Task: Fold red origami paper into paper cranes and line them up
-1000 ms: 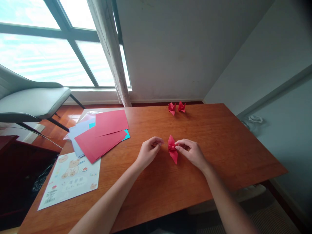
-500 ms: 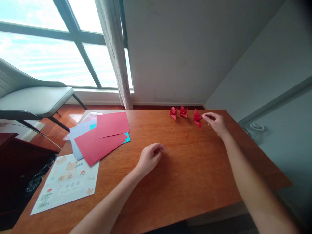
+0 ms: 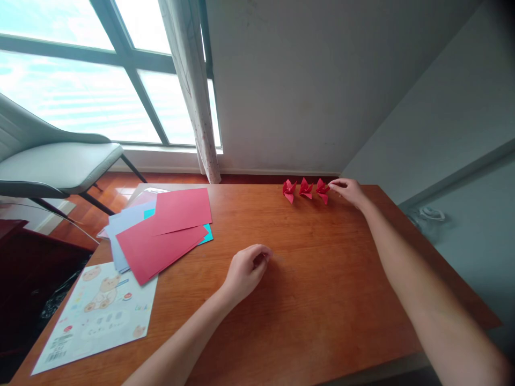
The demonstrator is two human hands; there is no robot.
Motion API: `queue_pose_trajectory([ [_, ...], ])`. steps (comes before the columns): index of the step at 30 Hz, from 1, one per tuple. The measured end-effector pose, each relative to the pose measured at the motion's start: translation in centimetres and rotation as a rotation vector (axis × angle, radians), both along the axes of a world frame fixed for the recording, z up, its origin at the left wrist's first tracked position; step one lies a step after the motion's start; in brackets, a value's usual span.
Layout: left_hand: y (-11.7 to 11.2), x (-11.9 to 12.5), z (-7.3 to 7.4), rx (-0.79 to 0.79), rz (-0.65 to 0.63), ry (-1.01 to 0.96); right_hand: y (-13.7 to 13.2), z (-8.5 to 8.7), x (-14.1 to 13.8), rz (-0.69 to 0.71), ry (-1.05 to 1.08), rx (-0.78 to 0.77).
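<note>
Risks, largest first: the table (image 3: 322,300) offers no raised lip at its edges, so a knock or a draught, should the window (image 3: 88,91) be open, could in my judgement send loose items to the floor. The paper pile (image 3: 183,212) is fanned unevenly at the left edge, and a brush of the left arm could slide it or the cover (image 3: 108,332). The right hand (image 3: 352,194) has thumb and forefinger narrowed on a tip of the right figure (image 3: 322,191); a tug on release could drag, tip or crease it, or push it into the middle figure (image 3: 306,188) just beside it. All figures stand close to the far edge, the likeliest place for a fall. The left hand (image 3: 246,271) rests curled and narrow over bare wood, well apart from them; whether it grips anything cannot be told. Count, largest first: one table; one chair (image 3: 60,166); one cover; two red faces uppermost in the pile, with further edges beneath not countable; blue showing at two spots, one sheet or two uncertain; two hands; three red figures in a row, including the left figure (image 3: 288,191).
</note>
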State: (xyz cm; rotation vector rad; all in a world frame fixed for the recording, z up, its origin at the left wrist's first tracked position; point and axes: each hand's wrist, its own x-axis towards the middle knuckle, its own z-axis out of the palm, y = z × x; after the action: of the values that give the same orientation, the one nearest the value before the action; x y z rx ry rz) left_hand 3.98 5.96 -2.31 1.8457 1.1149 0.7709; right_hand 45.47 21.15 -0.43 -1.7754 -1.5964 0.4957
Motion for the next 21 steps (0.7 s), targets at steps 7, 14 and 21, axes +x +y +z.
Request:
queue_pose_trajectory([
  [7, 0.0, 0.0, -0.1, 0.006, -0.004, 0.008, 0.7, 0.2, 0.1, 0.057, -0.113, 0.001],
  [14, 0.0, -0.1, -0.1, 0.013, -0.003, 0.002, 1.1, 0.2, 0.2, 0.061, -0.205, -0.009],
  [21, 0.0, -0.1, 0.0, 0.011, -0.007, 0.011, 1.6, 0.5, 0.3, 0.101, -0.223, -0.004],
])
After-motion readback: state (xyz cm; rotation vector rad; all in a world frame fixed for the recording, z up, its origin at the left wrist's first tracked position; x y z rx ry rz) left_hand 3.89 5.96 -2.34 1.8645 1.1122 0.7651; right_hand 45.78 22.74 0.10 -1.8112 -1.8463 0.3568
